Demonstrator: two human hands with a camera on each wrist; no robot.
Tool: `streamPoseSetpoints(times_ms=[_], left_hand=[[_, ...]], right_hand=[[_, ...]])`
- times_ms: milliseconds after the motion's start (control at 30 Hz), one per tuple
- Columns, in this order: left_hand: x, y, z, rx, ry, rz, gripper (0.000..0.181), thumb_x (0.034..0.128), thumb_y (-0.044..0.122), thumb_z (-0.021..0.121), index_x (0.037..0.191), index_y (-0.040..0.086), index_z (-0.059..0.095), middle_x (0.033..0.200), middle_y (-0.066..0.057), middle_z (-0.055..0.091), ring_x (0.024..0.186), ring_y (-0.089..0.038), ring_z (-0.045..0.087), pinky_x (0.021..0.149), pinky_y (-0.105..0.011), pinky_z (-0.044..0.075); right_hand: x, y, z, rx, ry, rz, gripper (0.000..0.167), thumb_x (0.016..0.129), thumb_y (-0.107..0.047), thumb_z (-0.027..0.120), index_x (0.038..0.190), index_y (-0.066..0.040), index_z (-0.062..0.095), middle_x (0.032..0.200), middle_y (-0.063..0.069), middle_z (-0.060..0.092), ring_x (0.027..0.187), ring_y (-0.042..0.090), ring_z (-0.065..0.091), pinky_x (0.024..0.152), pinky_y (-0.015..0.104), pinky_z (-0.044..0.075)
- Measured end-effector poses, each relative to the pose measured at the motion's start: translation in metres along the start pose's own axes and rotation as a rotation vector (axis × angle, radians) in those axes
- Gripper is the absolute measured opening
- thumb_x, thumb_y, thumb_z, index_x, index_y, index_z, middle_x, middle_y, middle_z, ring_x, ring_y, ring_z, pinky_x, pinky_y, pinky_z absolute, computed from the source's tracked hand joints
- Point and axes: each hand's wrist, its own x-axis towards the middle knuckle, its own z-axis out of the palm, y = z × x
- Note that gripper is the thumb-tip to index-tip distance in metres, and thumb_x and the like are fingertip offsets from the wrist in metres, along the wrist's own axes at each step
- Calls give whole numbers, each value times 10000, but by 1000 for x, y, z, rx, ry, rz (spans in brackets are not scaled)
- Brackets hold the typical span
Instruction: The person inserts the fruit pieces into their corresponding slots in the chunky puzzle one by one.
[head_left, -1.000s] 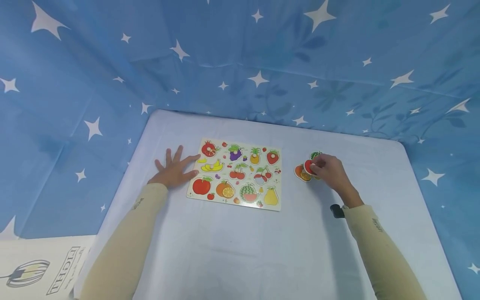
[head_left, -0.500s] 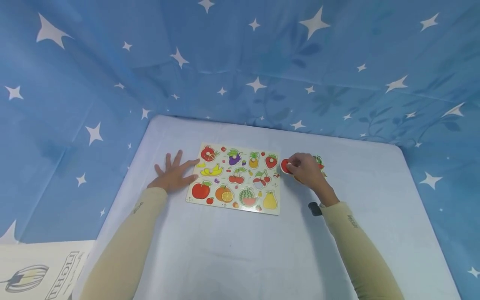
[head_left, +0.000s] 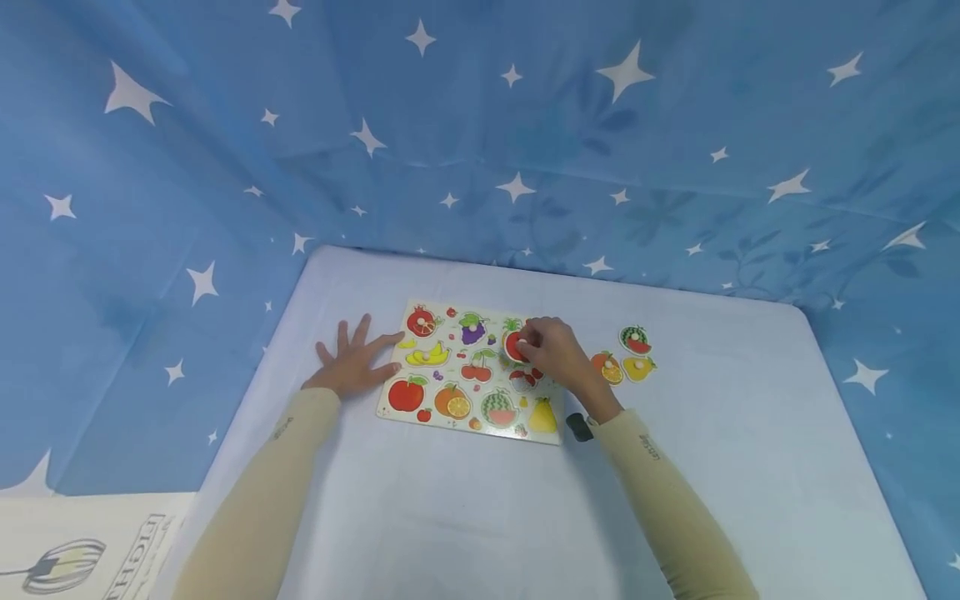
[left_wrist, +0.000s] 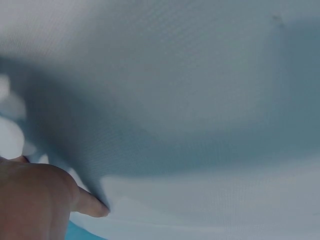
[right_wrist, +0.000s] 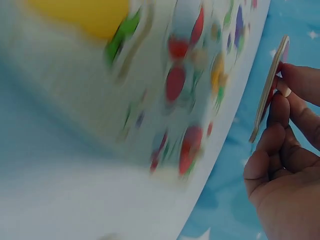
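Observation:
A fruit puzzle board (head_left: 444, 332) lies on the white-covered table. My left hand (head_left: 351, 360) rests beside it with fingers spread, the thumb and index finger touching its left edge. Only part of that hand (left_wrist: 40, 200) shows in the left wrist view. My right hand (head_left: 558, 354) is over the board's right side and pinches a red fruit puzzle piece (head_left: 514, 347) by its knob. In the right wrist view, this thin wooden piece (right_wrist: 267, 95) stands edge-on between thumb and fingers, above the board. The hand hides the board's strawberry picture.
Right of the board lie three loose pieces: a watermelon (head_left: 636, 340), an orange (head_left: 607, 367) and a pear (head_left: 638, 367). A blue star-patterned curtain (head_left: 480, 208) rises behind the table. A printed light-coloured sheet (head_left: 97, 533) is at the lower left.
My right hand has carried the red piece left from the loose pieces to over the board, uncovering the orange and pear pieces. My left hand has stayed at the board's left edge.

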Motion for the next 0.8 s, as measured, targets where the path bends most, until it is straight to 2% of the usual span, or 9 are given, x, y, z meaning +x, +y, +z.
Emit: streamPoseSetpoints(times_ms=[167,433,633,800], left_hand=[[3,-4,3,3,14,-3,717,1040,524,627,1681,326,374,1776,-212,-89,1560,-564,-189,1113,-857,-110],[2,-4,5,2,27,-7,713,1037,504,647,1676,327,387,1780,-204,-65,1568,-553,-169,1118,-856,-98],[-1,1,2,1,31,-7,697,1037,503,641,1668,323,405,1778,-214,-54,1567,-562,-161,1118,-857,-96],[0,0,3,4,42,6,670,1054,506,628,1665,342,410,1780,-212,-50,1568,-565,-163,1116,-862,-83]], right_hand=[[8,-17,22,30,-38,-58,71,1006,-79,749,1014,-13,725,905,68,650,806,226,583,713,349,528],[14,-46,57,43,-74,-64,63,998,-95,769,983,-49,728,864,16,618,796,187,552,688,303,499],[16,-65,83,69,-160,-60,62,1020,-123,756,1002,-71,729,868,-5,621,771,165,577,673,269,519],[19,-79,105,33,-210,-100,75,1021,-141,762,1030,-71,733,875,-25,616,808,156,566,712,256,507]])
